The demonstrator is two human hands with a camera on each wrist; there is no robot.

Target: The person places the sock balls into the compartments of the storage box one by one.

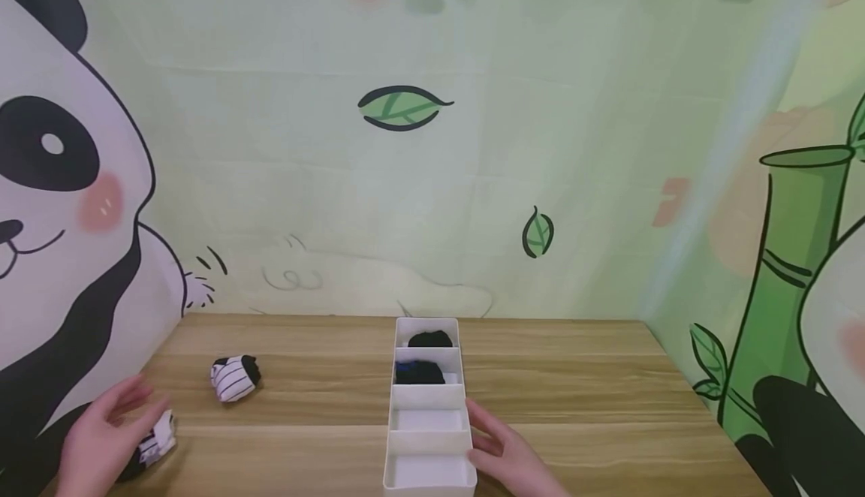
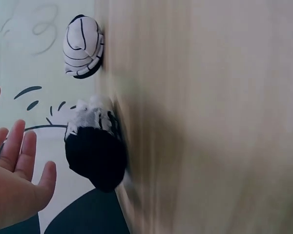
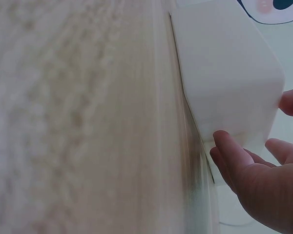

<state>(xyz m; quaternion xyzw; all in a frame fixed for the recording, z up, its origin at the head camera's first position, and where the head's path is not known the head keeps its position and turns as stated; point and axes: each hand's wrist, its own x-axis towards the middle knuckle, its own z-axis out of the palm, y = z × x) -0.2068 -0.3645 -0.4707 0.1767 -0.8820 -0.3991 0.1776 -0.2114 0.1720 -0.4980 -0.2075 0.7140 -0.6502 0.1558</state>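
A balled pair of black-and-white socks (image 1: 158,439) lies at the table's left, partly behind my left hand (image 1: 101,433). In the left wrist view, that hand's fingers are spread and apart from the black-and-white bundle (image 2: 95,156). Farther back sits another balled pair of socks (image 1: 233,381), white with thin black stripes. A long white divided box (image 1: 431,473) stands mid-table; its two far compartments hold dark bundles (image 1: 420,371), and the two near ones show bare floors. My right hand (image 1: 510,452) rests relaxed fingers against the box's right side.
The wooden tabletop (image 1: 574,399) extends on both sides of the box. Behind it hangs a pale green backdrop (image 1: 297,182) with printed pandas, leaves and bamboo.
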